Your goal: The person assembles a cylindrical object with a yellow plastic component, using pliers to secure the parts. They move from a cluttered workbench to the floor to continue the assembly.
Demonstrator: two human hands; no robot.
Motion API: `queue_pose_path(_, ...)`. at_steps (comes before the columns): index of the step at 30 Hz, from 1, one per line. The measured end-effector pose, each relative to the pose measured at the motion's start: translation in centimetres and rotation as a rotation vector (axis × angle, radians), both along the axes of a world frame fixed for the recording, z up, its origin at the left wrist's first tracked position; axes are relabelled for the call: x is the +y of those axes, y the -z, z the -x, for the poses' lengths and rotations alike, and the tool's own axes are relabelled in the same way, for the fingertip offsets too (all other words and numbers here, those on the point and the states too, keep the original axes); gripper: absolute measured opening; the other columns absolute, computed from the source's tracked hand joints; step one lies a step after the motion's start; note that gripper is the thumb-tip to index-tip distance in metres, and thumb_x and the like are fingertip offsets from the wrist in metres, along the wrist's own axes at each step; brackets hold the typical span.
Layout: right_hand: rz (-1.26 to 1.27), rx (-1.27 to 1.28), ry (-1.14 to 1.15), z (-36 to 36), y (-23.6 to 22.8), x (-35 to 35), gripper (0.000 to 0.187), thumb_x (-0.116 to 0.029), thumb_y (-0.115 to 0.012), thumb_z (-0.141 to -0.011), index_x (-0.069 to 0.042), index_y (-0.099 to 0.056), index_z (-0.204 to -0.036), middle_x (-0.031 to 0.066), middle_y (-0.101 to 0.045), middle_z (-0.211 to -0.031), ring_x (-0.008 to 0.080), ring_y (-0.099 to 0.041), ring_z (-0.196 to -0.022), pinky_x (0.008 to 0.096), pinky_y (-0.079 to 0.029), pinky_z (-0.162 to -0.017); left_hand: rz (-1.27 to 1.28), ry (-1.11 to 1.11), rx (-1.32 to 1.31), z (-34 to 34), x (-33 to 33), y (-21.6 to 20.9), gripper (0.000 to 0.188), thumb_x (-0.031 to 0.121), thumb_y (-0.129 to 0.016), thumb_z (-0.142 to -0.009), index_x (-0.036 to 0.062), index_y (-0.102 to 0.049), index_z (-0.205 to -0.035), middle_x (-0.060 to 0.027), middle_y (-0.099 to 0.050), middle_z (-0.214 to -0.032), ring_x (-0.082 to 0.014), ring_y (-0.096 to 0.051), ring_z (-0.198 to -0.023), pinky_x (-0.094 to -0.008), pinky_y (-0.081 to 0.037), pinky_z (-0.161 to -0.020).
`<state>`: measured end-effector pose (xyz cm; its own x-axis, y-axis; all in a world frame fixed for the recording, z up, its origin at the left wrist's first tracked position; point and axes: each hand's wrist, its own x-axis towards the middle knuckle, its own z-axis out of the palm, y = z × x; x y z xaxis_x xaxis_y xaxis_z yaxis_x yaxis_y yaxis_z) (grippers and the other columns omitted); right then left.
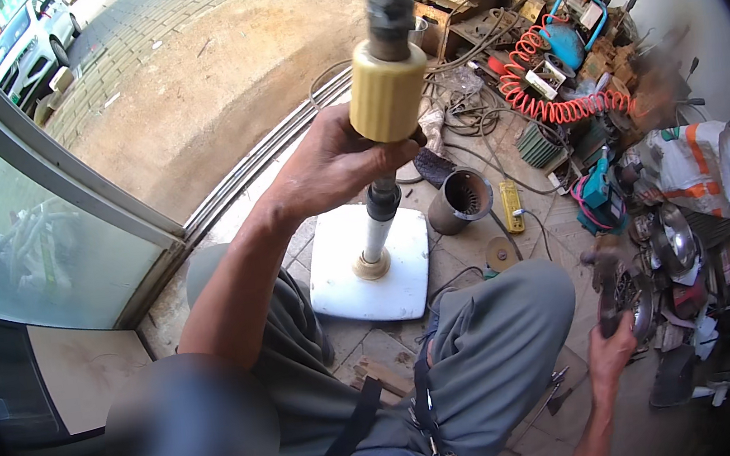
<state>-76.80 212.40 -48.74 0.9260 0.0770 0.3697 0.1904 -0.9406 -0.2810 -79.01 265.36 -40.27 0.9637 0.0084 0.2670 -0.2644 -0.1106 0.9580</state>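
Note:
My left hand (pixel 334 163) is closed around an upright metal shaft, just beneath a ribbed cream plastic collar (pixel 387 93). A dark fitting (pixel 391 20) tops the collar. Below my hand the shaft continues into a white tube (pixel 376 237), which rises from a square white base (pixel 371 295) on the floor between my legs. Off to the right, my right hand (pixel 614 350) is closed on a dark tool (pixel 606 276) that looks like a hammer. Clutter behind that tool blurs its outline.
Beside the base stand a dark open metal cylinder (pixel 460 201) and a yellow power strip (pixel 511 207). An orange coiled hose (pixel 551 109), a teal power tool (pixel 598 195), a white sack (pixel 691 170) and metal parts crowd the right side. Glass door panels (pixel 46 231) border the left.

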Motion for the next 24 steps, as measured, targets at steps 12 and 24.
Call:
queue_pose_path(12,-0.251,0.231,-0.729,-1.5,-12.1,21.2,0.022,-0.013,-0.077,-0.092,-0.001,-0.06,-0.1,0.0109,-0.06,-0.066,0.0194,-0.061,-0.055,0.0354,-0.047,-0.053,-0.122,-0.101,-0.058,1.9,0.5,-0.1,0.044,0.041,-0.077,-0.094,0.005,-0.071,-0.119,-0.0076,-0.075,-0.1,-0.0189,-0.073,-0.094,-0.037,-0.06,-0.085)
queue_pose_path(24,-0.045,0.203,-0.932,-2.7,-11.2,23.8,0.027,-0.017,-0.079,-0.088,-0.002,-0.059,-0.098,0.0162,-0.064,-0.074,0.0387,-0.067,-0.064,0.046,-0.051,-0.055,-0.106,-0.047,-0.077,1.3,0.3,0.4,0.033,0.03,-0.077,-0.095,0.0044,-0.072,-0.115,-0.0058,-0.075,-0.097,-0.0123,-0.068,-0.09,-0.0342,-0.056,-0.084)
